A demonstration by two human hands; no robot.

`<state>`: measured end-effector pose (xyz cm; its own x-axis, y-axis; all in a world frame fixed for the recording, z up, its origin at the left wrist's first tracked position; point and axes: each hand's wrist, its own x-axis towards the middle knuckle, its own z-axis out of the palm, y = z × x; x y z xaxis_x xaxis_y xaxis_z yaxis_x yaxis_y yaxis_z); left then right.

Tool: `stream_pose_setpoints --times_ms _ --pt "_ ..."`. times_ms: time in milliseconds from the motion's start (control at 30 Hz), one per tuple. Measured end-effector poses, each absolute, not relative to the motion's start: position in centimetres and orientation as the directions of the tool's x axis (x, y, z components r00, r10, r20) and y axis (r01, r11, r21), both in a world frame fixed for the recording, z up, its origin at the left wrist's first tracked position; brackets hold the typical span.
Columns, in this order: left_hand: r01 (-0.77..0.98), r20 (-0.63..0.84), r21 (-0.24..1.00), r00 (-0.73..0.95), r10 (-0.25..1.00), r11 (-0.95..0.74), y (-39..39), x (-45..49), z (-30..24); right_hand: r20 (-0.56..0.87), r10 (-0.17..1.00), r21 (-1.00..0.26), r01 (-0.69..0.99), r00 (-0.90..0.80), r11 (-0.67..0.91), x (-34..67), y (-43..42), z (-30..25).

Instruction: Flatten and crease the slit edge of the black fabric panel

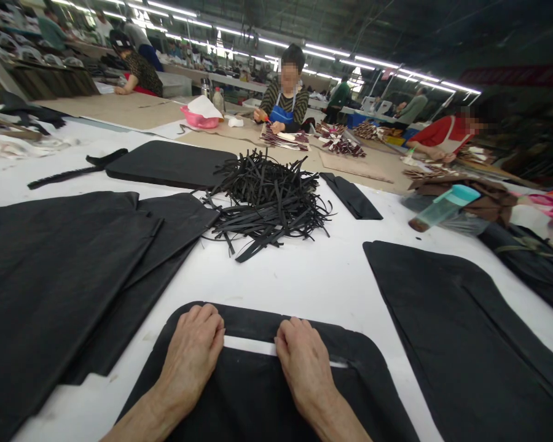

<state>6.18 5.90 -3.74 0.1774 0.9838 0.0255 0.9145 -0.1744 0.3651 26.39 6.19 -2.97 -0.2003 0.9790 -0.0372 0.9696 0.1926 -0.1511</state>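
Note:
A black fabric panel (pixel 258 405) with rounded corners lies in front of me on the white table (pixel 304 276). It has a long slot across it where the white shows through as a strip (pixel 249 345). My left hand (pixel 191 356) rests palm down at the slot's left end, fingers curled over its edge. My right hand (pixel 304 362) presses down on the slot further right, fingers bent too. Neither hand holds a loose item that I can see.
A heap of black strips (pixel 267 199) lies at mid-table. Stacks of black panels sit at left (pixel 59 276), right (pixel 470 344) and far left (pixel 166 162). A teal-capped bottle (pixel 442 209) lies at right. People work at tables beyond.

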Motion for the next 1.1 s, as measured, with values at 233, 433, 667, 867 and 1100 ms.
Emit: stream_pose_setpoints --times_ms 233,433,667,867,1100 --pt "0.919 0.092 0.206 0.324 0.941 -0.337 5.3 7.3 -3.5 -0.106 0.977 -0.116 0.978 -0.186 0.174 26.0 6.6 -1.7" --pt "0.743 0.153 -0.088 0.668 0.728 -0.664 4.3 6.9 -6.2 -0.202 0.972 -0.127 0.987 -0.124 0.1 25.8 7.1 -0.6" --pt "0.75 0.195 -0.274 0.656 0.729 -0.602 2.9 7.5 -6.4 -0.221 0.972 -0.148 0.988 -0.084 0.052 25.9 7.5 -0.8" --pt "0.776 0.207 -0.33 0.615 0.761 -0.537 2.6 9.3 -5.7 -0.23 0.97 -0.162 0.986 -0.073 0.036 26.0 7.4 -1.0" --pt "0.795 0.101 -0.372 0.549 0.83 -0.48 2.5 11.4 -5.0 -0.229 0.97 -0.196 0.98 -0.086 0.041 26.3 7.1 -1.6"
